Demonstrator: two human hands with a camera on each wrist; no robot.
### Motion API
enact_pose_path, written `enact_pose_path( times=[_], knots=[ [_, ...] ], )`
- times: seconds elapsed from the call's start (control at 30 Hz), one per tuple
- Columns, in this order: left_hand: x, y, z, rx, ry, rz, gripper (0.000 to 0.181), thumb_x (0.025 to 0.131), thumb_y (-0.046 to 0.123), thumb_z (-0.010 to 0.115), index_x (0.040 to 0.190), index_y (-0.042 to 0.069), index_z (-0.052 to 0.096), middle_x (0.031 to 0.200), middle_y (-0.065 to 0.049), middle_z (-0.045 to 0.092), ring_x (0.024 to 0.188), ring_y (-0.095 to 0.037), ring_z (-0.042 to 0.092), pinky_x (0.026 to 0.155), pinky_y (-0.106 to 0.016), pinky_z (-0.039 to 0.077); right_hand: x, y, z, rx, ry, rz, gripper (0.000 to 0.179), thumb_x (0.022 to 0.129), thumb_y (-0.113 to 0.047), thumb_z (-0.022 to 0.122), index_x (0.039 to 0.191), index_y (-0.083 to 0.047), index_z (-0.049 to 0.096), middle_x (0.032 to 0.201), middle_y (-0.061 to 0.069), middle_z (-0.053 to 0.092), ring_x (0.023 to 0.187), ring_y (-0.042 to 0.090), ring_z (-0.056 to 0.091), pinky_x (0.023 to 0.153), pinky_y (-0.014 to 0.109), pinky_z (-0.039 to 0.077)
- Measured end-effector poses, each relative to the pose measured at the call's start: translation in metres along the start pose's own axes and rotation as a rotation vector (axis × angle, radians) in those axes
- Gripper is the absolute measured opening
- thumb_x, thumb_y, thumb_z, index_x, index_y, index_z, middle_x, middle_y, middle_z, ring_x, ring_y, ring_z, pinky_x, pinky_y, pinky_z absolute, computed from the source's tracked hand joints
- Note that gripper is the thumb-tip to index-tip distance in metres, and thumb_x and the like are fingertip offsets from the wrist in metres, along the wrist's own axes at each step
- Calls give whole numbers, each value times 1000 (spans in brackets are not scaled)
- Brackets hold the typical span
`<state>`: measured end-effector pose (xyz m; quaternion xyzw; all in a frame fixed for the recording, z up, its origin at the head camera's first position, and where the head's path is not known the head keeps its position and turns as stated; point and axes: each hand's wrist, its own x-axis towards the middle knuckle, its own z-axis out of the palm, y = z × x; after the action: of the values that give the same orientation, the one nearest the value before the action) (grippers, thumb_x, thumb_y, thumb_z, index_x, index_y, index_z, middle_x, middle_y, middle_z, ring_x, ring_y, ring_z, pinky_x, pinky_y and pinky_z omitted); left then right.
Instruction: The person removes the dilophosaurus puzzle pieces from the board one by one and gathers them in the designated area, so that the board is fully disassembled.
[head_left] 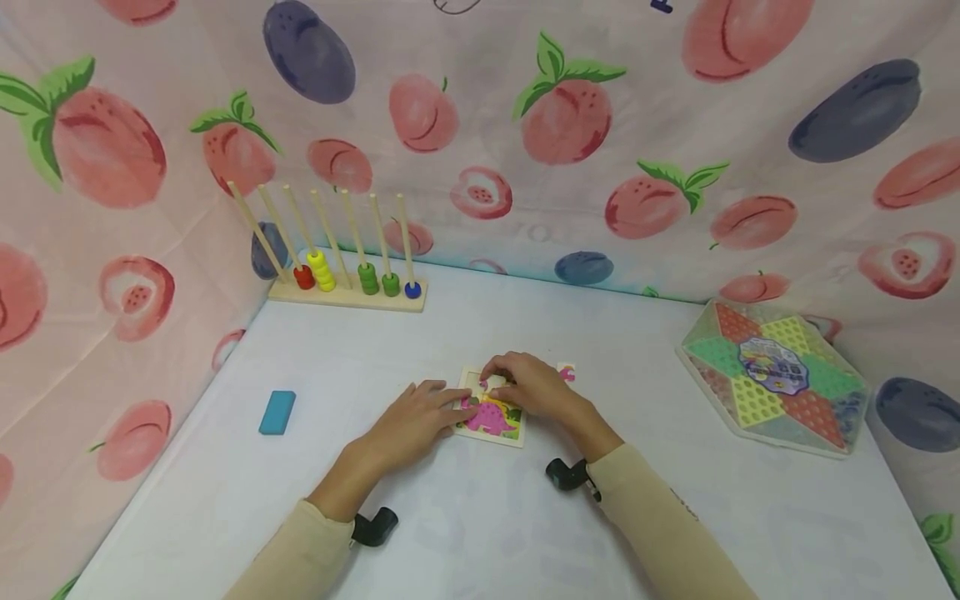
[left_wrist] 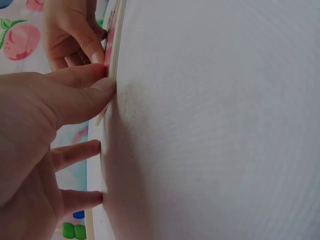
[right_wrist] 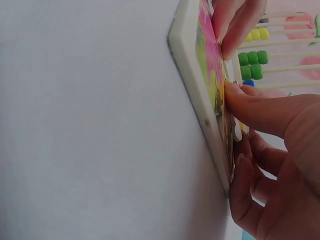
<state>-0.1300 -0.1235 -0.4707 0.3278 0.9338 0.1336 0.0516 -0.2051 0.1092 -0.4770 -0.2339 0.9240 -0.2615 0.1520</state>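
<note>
A small square wooden jigsaw puzzle with a pink dinosaur picture lies in a pale frame in front of me. My left hand rests at its left side, thumb and index finger nearly straight and pressing on the puzzle. Its other fingers spread onto the tabletop, as the left wrist view shows. Over the puzzle's upper right part, my right hand has curled fingers and pinches a puzzle piece between thumb and fingers, low against the board. Part of that piece is hidden by the fingers. Another loose piece lies just beyond the right hand.
A wooden bead abacus with upright rods stands at the back left. Nearer on the left is a blue block. At the right lies a hexagonal board game box. Fruit-printed cloth hangs behind the white table.
</note>
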Motion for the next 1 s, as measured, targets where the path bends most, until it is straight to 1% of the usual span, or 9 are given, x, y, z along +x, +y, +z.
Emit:
enact_pose_path(
  times=[0.13, 0.37, 0.53, 0.73, 0.87, 1.0],
  knots=[
    [0, 0, 1, 8, 4, -1, 41, 98, 19, 67, 138, 27, 66, 153, -2, 56, 141, -39, 49, 112, -69, 42, -1, -1, 1, -17, 22, 16, 25, 92, -24, 77, 116, -22, 72, 111, 0, 71, 99, 16, 61, 98, 38, 56],
    [0, -1, 2, 5, 1, -6, 41, 98, 19, 67, 139, 27, 65, 153, -2, 56, 142, -38, 49, 112, -70, 41, -6, -5, 1, -25, 48, 39, 29, 90, -25, 79, 118, -22, 72, 107, -2, 68, 95, 15, 60, 92, 34, 57],
    [0, -1, 3, 8, -2, -8, 41, 98, 19, 67, 139, 27, 65, 153, -2, 56, 142, -38, 49, 112, -70, 41, -8, -7, 2, -29, 74, 23, 28, 90, -25, 79, 117, -21, 73, 108, -2, 68, 95, 14, 61, 91, 33, 57],
    [0, -2, 4, 12, -9, -13, 42, 98, 20, 67, 139, 28, 65, 154, -2, 56, 142, -38, 49, 112, -70, 41, -8, -7, 3, -47, 95, 16, 33, 88, -26, 81, 120, -21, 72, 112, -2, 69, 98, 15, 62, 90, 32, 58],
    [0, -2, 4, 9, -14, -16, 41, 98, 20, 67, 139, 28, 65, 154, -2, 55, 142, -39, 48, 112, -70, 41, -8, -6, 3, -32, 100, 5, 37, 87, -26, 82, 122, -20, 72, 114, -1, 68, 97, 15, 62, 88, 31, 58],
    [0, -1, 4, 9, -12, -13, 42, 98, 21, 67, 139, 28, 65, 154, -2, 55, 143, -38, 48, 113, -70, 40, -8, -2, 1, 10, 103, -16, 41, 86, -26, 83, 125, -19, 70, 117, 0, 68, 98, 16, 63, 88, 32, 59]
  ],
)
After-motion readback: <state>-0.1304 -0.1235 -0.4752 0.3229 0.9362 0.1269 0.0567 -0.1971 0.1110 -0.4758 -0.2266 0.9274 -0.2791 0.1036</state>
